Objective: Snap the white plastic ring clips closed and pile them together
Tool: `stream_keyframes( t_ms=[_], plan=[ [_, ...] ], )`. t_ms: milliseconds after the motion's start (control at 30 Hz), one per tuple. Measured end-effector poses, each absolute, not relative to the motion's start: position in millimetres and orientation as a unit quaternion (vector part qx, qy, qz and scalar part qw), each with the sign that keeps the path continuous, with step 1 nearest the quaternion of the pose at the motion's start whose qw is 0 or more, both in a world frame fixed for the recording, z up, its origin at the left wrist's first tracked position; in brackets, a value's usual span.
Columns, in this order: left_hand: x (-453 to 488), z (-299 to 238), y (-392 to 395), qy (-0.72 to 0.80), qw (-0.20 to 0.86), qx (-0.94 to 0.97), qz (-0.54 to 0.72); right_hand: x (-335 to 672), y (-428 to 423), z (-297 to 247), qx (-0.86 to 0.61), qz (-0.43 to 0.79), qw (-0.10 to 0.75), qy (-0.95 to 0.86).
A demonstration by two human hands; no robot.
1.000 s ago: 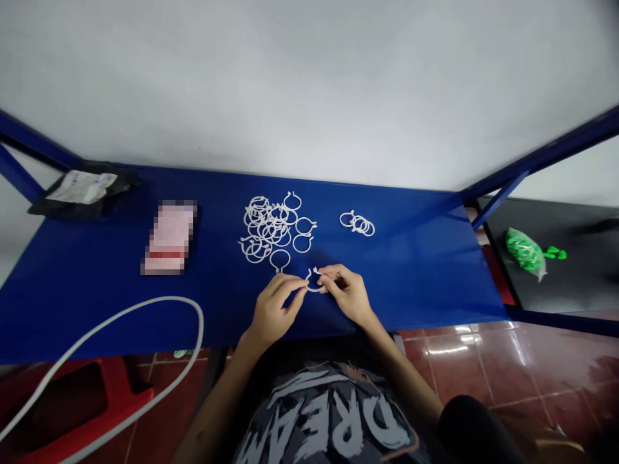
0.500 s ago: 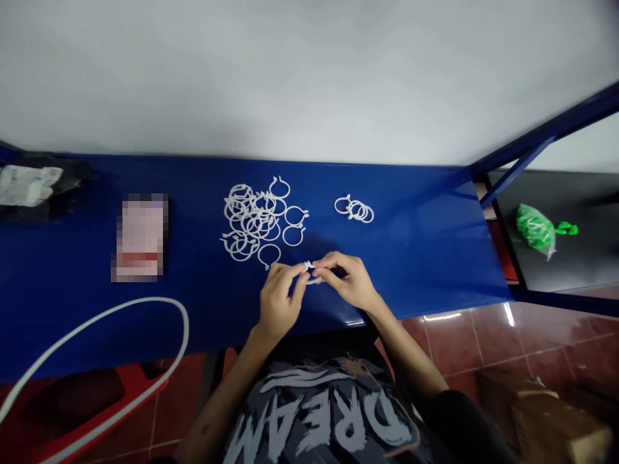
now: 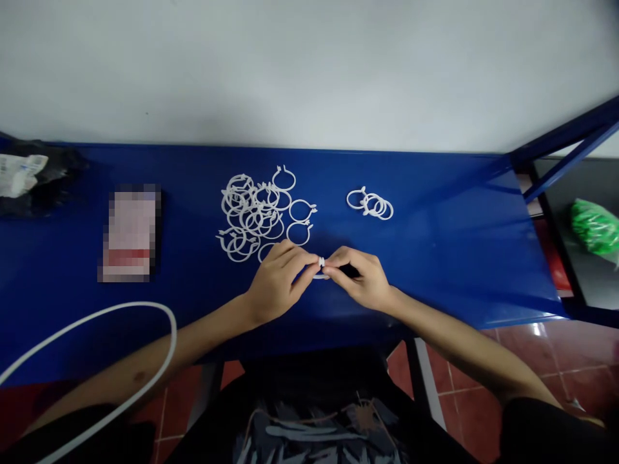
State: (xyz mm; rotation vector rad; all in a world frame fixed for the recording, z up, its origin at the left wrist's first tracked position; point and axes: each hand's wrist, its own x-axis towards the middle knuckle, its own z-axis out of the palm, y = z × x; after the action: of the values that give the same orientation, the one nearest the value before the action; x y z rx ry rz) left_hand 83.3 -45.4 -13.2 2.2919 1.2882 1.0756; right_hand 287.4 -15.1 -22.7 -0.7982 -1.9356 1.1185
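Between my two hands is a white plastic ring (image 3: 321, 276) with a small clasp at its ends. My left hand (image 3: 279, 283) pinches the clasp from the left with thumb and forefinger. From the other side my right hand (image 3: 360, 276) grips it the same way, and the fingers cover much of the ring. Just beyond my left hand lies a loose pile of white rings (image 3: 254, 212), several with their ends apart. A smaller group of white rings (image 3: 378, 206) rests farther right, overlapping one another.
Everything lies on a blue table (image 3: 435, 245) against a pale wall. A blurred-out box-like object (image 3: 129, 232) and a black plastic bag (image 3: 58, 180) are at the left. A white cable-like loop (image 3: 169, 322) crosses the lower left. Beyond the right end sits a green bag (image 3: 596, 225).
Both hands have closed in on the ring's clasp, and its ends now appear together. My elbows have spread outward. The camera view has shifted a little.
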Motion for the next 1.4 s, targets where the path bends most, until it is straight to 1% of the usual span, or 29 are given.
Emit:
stream_keyframes(
  t_ms=[200,400,533,867,1067,1167,1267,1400],
  plan=[
    [91.0,-16.7,-24.6,0.461,0.094,0.795,0.382,285.7,0.4,-16.0,-0.337,0.4,0.392,-0.757],
    [92.1,-17.6,-19.1,0.489,0.139,0.749,0.425,274.5,7.7,-15.2,-0.367,0.372,0.421,-0.742],
    [89.9,-21.9,-22.2,0.469,0.074,0.769,0.428,272.3,1.5,-17.5,-0.347,0.362,0.436,-0.747],
    [86.3,-27.2,-30.0,0.382,-0.062,0.824,0.414,281.0,-13.0,-25.6,-0.29,0.306,0.41,-0.809],
    [81.7,-24.7,-27.3,0.366,-0.09,0.848,0.373,280.3,-10.5,-23.5,-0.277,0.26,0.401,-0.834],
    [77.7,-21.3,-23.7,0.394,-0.118,0.85,0.328,283.1,-0.9,-19.8,-0.293,0.209,0.403,-0.842],
    [74.0,-22.4,-20.8,0.448,-0.152,0.841,0.262,293.8,15.1,-18.7,-0.348,0.12,0.406,-0.836],
    [71.6,-30.7,-18.2,0.474,-0.163,0.843,0.194,317.3,41.9,-25.9,-0.44,0.025,0.409,-0.799]
  ],
)
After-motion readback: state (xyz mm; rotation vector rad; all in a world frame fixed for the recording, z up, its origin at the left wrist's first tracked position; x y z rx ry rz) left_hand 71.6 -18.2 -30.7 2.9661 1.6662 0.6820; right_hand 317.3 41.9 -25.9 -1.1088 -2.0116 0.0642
